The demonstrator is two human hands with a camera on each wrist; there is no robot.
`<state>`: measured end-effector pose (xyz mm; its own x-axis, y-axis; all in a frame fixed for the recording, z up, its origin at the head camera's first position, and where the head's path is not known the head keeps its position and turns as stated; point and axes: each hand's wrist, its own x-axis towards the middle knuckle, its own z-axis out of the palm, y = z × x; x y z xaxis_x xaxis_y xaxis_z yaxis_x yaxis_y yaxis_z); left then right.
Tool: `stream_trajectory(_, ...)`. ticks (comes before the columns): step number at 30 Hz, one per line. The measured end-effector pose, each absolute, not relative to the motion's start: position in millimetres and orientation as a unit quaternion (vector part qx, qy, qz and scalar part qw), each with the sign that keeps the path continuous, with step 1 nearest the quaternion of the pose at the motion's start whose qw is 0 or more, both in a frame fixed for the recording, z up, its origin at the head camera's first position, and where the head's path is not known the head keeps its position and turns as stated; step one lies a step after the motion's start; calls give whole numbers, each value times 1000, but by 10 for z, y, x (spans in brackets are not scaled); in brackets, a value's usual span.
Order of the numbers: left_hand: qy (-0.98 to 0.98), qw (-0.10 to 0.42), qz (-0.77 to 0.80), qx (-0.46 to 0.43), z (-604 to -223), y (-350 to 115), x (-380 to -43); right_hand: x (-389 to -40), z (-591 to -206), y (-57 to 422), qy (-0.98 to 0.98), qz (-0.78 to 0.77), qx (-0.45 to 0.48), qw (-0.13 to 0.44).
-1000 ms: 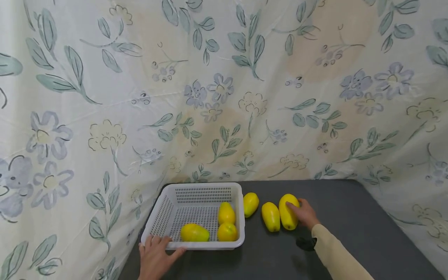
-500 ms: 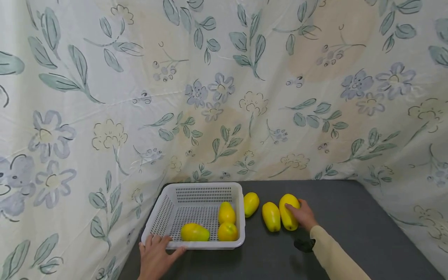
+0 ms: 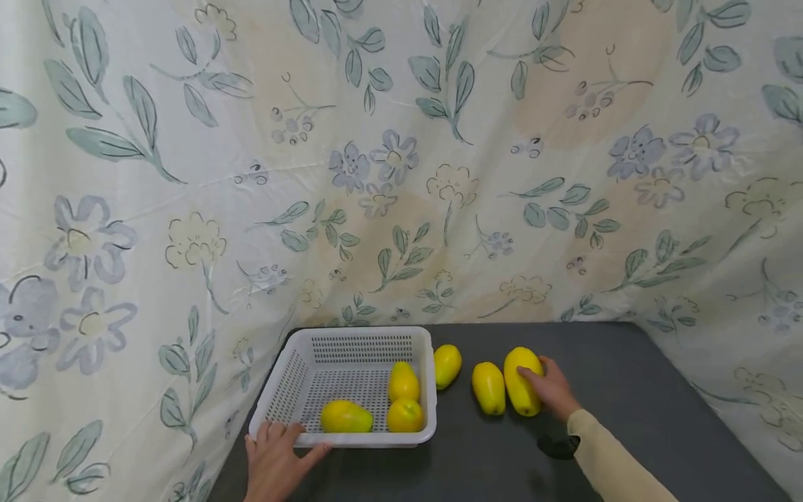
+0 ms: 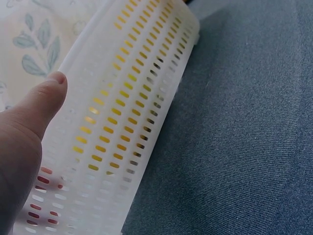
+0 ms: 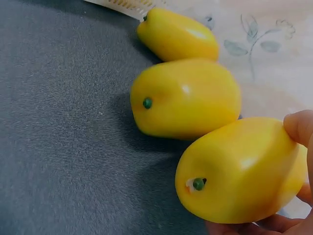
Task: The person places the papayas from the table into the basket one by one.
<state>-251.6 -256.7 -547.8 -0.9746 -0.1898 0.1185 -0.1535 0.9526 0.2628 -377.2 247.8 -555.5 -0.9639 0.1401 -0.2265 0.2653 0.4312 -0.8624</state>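
My left hand holds the near left corner of a white perforated basket, fingers over the rim. In the left wrist view the thumb lies along the basket's outer side, and fingertips show red through the holes. My right hand grips a yellow mango-like fruit on the table, thumb on top. Its green stem end shows in the right wrist view, other fingers curled under the fruit. Beside it lies a second such fruit; a third lies against the basket.
Inside the basket lie three more yellow fruits, one at the front, one at the right wall and one in the near right corner. Behind the dark table hangs a floral cloth.
My right hand and the fruit it grips have shifted slightly to the right, and the fruit beside it has shifted a little too. The left hand stays on the basket.
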Motion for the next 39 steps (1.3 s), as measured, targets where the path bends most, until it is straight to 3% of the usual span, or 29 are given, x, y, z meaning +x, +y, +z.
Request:
stream_trajectory(22, -986, 66, -126, 92, -5397, -2597, -2494, -3081, -5125, 2520, 796, -589, 85, 115)
stream_trajectory(39, -986, 53, -134, 86, -5432, -2580, -2506, -2959, -5179, 2602, 783, -600, 95, 133)
